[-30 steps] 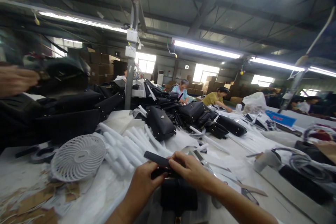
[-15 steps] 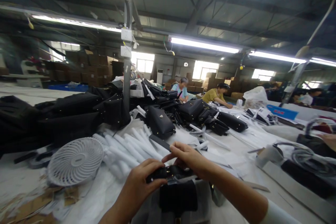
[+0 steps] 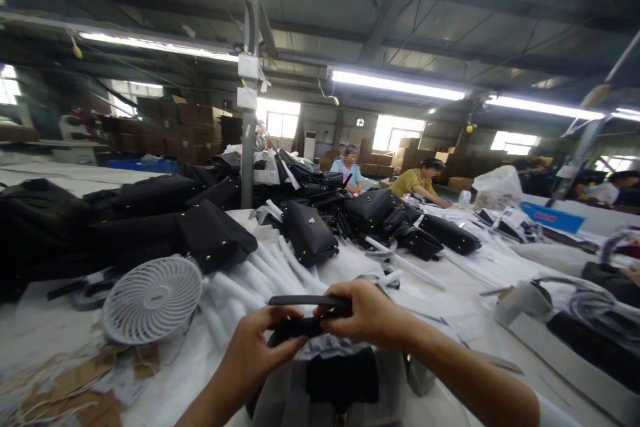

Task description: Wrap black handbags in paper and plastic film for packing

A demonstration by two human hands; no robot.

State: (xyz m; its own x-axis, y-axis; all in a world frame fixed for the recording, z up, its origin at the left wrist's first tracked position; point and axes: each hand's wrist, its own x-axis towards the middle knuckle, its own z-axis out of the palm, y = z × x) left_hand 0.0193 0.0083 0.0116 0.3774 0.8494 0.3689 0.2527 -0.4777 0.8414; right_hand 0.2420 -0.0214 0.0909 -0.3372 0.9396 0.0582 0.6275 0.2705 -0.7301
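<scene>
A black strap (image 3: 305,300) arches between my hands, just above a black bag (image 3: 343,377) partly covered in translucent white wrapping (image 3: 286,390). My right hand (image 3: 377,317) is closed on the strap's right part, fingers curled over it. On the other side, my left hand (image 3: 255,343) pinches a lower black section between thumb and fingers. Whether that section belongs to the strap or to the bag's top edge I cannot tell. The bag sits upright close to my body, its lower part outside the view.
At left stand a white fan (image 3: 153,300) and brown card tags (image 3: 83,380). White foam rolls (image 3: 250,283) and finished black bags (image 3: 310,233) lie beyond my hands. A metal post (image 3: 248,167) rises from the pile. Two people sit across the table; partly wrapped goods (image 3: 590,340) lie right.
The strap has come up into an arch, and my right hand has shifted from reaching over it to gripping its right part. The view has swung slightly left.
</scene>
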